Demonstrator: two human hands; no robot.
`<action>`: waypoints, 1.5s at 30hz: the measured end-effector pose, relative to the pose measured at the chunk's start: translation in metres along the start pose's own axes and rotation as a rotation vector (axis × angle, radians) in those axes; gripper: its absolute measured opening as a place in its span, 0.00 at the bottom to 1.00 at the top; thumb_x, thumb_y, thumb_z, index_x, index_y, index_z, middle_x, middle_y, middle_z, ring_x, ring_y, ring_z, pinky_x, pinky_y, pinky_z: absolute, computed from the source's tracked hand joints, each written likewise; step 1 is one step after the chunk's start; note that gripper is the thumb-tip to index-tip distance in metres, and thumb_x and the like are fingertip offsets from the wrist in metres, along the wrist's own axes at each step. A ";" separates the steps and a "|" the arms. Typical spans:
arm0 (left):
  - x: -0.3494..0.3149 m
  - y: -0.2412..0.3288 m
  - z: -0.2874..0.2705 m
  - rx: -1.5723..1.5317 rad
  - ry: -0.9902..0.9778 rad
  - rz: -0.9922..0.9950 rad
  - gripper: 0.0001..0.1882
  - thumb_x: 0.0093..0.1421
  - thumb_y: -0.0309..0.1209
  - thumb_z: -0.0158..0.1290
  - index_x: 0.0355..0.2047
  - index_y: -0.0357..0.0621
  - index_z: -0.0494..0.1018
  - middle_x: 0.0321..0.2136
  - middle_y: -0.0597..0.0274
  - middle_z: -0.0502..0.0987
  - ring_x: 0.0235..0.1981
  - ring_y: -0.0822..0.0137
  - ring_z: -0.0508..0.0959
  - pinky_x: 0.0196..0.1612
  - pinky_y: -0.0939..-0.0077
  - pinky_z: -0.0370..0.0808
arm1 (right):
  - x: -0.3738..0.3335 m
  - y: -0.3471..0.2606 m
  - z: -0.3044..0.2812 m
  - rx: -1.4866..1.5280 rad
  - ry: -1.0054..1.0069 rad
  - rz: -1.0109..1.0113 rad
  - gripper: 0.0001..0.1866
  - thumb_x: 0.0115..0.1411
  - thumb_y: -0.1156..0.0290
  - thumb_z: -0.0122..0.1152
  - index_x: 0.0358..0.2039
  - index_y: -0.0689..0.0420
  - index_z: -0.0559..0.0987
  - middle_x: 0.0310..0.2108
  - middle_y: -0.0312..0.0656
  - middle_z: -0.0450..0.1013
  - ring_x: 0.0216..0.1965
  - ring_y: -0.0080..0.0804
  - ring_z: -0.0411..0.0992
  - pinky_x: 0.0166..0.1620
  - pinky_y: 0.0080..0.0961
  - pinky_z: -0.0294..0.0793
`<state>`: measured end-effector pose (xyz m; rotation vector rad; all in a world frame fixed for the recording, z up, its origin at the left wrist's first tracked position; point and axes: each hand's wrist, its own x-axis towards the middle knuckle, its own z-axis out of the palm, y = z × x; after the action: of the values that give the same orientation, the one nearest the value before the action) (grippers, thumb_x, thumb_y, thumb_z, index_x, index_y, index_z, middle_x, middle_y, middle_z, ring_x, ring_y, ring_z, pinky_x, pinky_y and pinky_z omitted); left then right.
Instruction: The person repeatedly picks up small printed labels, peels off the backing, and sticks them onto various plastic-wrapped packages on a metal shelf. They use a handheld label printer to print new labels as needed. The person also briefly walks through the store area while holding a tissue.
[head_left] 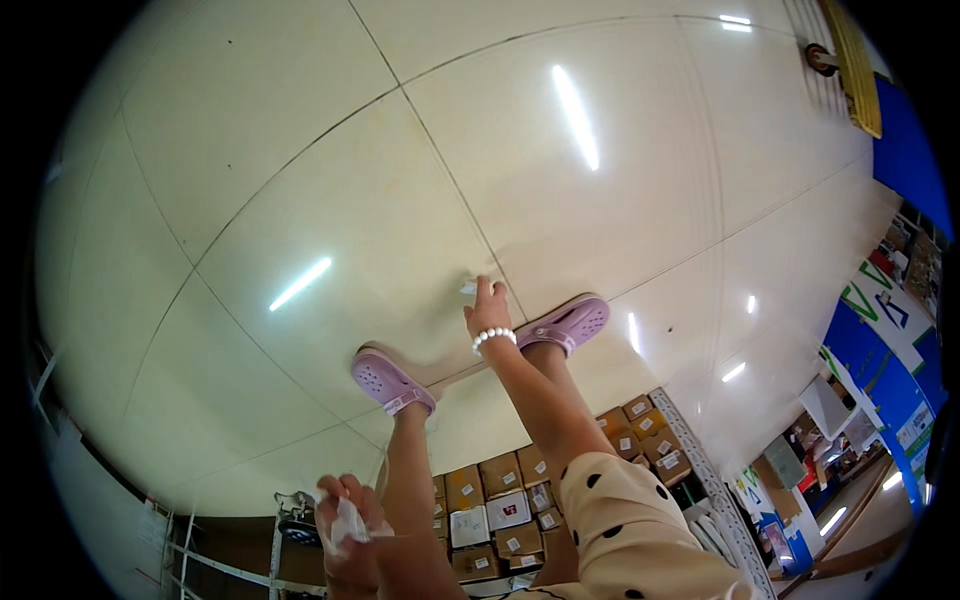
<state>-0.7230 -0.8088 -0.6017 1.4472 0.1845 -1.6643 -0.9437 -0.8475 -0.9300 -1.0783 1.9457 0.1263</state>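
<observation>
My right hand (487,308), with a white beaded bracelet (493,340) at the wrist, reaches down low over the floor between my feet. Its fingers are closed on a small white piece (468,287) that looks like tissue or paper; whether it touches the floor I cannot tell. Nearer to me, at the lower left, my left hand (350,495) is curled around a crumpled white tissue (350,522). A cream sleeve with black dots (625,510) covers my right upper arm.
Glossy pale floor tiles (330,180) spread ahead, reflecting ceiling lights. My feet wear lilac clogs (385,380). Several cardboard boxes (500,473) fill a metal rack (700,465) behind me. On the right are a yellow cart edge (858,75) and blue panels (905,150).
</observation>
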 end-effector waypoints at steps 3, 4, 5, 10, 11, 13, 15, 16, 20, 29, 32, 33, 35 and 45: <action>-0.002 -0.005 0.001 -0.068 -0.115 -0.062 0.09 0.63 0.33 0.50 0.30 0.44 0.63 0.21 0.63 0.61 0.15 0.73 0.61 0.13 0.80 0.60 | 0.046 0.027 0.017 -0.052 -0.070 -0.053 0.17 0.62 0.71 0.45 0.52 0.53 0.70 0.45 0.58 0.71 0.45 0.56 0.71 0.47 0.46 0.73; -0.002 -0.005 0.006 -0.047 -0.117 -0.079 0.10 0.63 0.33 0.50 0.30 0.44 0.62 0.21 0.63 0.61 0.15 0.73 0.61 0.13 0.79 0.61 | 0.054 0.036 0.016 0.003 -0.185 -0.004 0.16 0.63 0.69 0.43 0.50 0.54 0.71 0.44 0.58 0.71 0.45 0.55 0.72 0.47 0.45 0.73; -0.004 -0.003 0.012 -0.020 -0.115 -0.088 0.10 0.63 0.33 0.50 0.29 0.44 0.62 0.21 0.63 0.62 0.15 0.73 0.61 0.14 0.79 0.61 | 0.045 0.031 0.018 0.099 -0.120 -0.104 0.14 0.63 0.69 0.41 0.46 0.56 0.73 0.41 0.57 0.72 0.44 0.53 0.72 0.45 0.43 0.75; -0.036 0.006 0.062 0.090 -0.001 -0.118 0.09 0.61 0.35 0.52 0.35 0.45 0.65 0.25 0.66 0.63 0.18 0.75 0.62 0.18 0.81 0.61 | -0.076 -0.044 -0.038 0.148 -0.420 -0.374 0.12 0.57 0.67 0.49 0.39 0.57 0.77 0.35 0.51 0.75 0.38 0.51 0.74 0.41 0.43 0.74; -0.048 0.009 0.076 0.155 0.043 -0.094 0.11 0.60 0.34 0.51 0.39 0.44 0.65 0.25 0.67 0.63 0.19 0.75 0.62 0.19 0.82 0.61 | -0.113 -0.068 -0.079 0.220 -0.464 -0.448 0.11 0.55 0.69 0.54 0.39 0.57 0.77 0.33 0.50 0.75 0.37 0.50 0.75 0.40 0.41 0.75; -0.056 0.005 0.133 0.288 0.033 -0.106 0.16 0.60 0.32 0.49 0.47 0.43 0.65 0.24 0.68 0.65 0.20 0.76 0.63 0.20 0.82 0.62 | -0.168 -0.050 -0.128 0.564 -0.314 -0.664 0.12 0.51 0.74 0.61 0.38 0.59 0.76 0.34 0.49 0.74 0.36 0.49 0.74 0.39 0.39 0.74; -0.070 0.003 0.174 0.467 0.032 -0.117 0.21 0.59 0.31 0.48 0.52 0.41 0.62 0.23 0.69 0.65 0.21 0.76 0.64 0.21 0.83 0.63 | -0.221 -0.065 -0.209 0.694 -0.255 -0.698 0.11 0.51 0.75 0.60 0.37 0.58 0.76 0.31 0.48 0.70 0.34 0.48 0.70 0.37 0.39 0.71; -0.085 0.001 0.198 0.458 0.069 -0.047 0.21 0.58 0.29 0.46 0.52 0.37 0.62 0.23 0.68 0.67 0.22 0.76 0.67 0.23 0.82 0.65 | -0.245 -0.077 -0.258 0.674 -0.314 -0.701 0.10 0.52 0.76 0.58 0.37 0.58 0.76 0.32 0.47 0.70 0.35 0.47 0.70 0.37 0.37 0.72; -0.116 -0.008 0.251 0.936 -0.282 0.149 0.16 0.62 0.31 0.46 0.49 0.37 0.68 0.32 0.63 0.72 0.31 0.71 0.72 0.32 0.76 0.71 | -0.290 -0.074 -0.371 1.138 -0.447 -0.443 0.12 0.62 0.71 0.46 0.42 0.59 0.77 0.31 0.45 0.72 0.33 0.39 0.71 0.36 0.29 0.70; -0.208 -0.052 0.500 0.755 -0.277 0.119 0.12 0.55 0.25 0.44 0.39 0.36 0.68 0.25 0.63 0.71 0.26 0.72 0.72 0.27 0.77 0.70 | -0.326 -0.001 -0.621 0.784 0.103 -0.726 0.17 0.62 0.75 0.48 0.52 0.58 0.73 0.35 0.50 0.71 0.36 0.48 0.71 0.42 0.34 0.72; -0.220 -0.065 0.582 0.743 -0.454 0.155 0.08 0.55 0.28 0.43 0.33 0.39 0.69 0.25 0.63 0.71 0.25 0.71 0.72 0.28 0.77 0.71 | -0.338 0.022 -0.707 0.758 0.135 -0.656 0.21 0.63 0.74 0.49 0.57 0.59 0.68 0.35 0.50 0.71 0.37 0.48 0.71 0.43 0.36 0.71; -0.227 -0.069 0.609 0.725 -0.504 0.151 0.08 0.54 0.28 0.43 0.32 0.39 0.69 0.24 0.63 0.71 0.25 0.71 0.73 0.28 0.77 0.71 | -0.341 0.031 -0.726 0.818 0.205 -0.674 0.21 0.63 0.74 0.49 0.58 0.59 0.67 0.35 0.49 0.71 0.37 0.47 0.71 0.43 0.36 0.71; -0.223 -0.075 0.656 0.703 -0.596 0.094 0.06 0.54 0.29 0.44 0.30 0.41 0.68 0.23 0.61 0.71 0.21 0.69 0.72 0.22 0.75 0.72 | -0.341 0.046 -0.759 0.937 0.348 -0.707 0.22 0.64 0.72 0.49 0.59 0.59 0.66 0.36 0.49 0.72 0.37 0.45 0.71 0.43 0.36 0.71; -0.264 -0.155 0.903 0.928 -1.086 -0.548 0.13 0.57 0.40 0.49 0.26 0.43 0.70 0.22 0.58 0.72 0.19 0.63 0.72 0.18 0.70 0.70 | -0.426 0.235 -0.827 0.959 0.891 0.241 0.15 0.62 0.70 0.52 0.47 0.61 0.76 0.37 0.51 0.77 0.36 0.43 0.76 0.40 0.32 0.75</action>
<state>-1.5019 -1.1445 -0.1666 0.8484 -0.9876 -2.9744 -1.5501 -0.8141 -0.1872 -0.2190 2.4189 -1.2200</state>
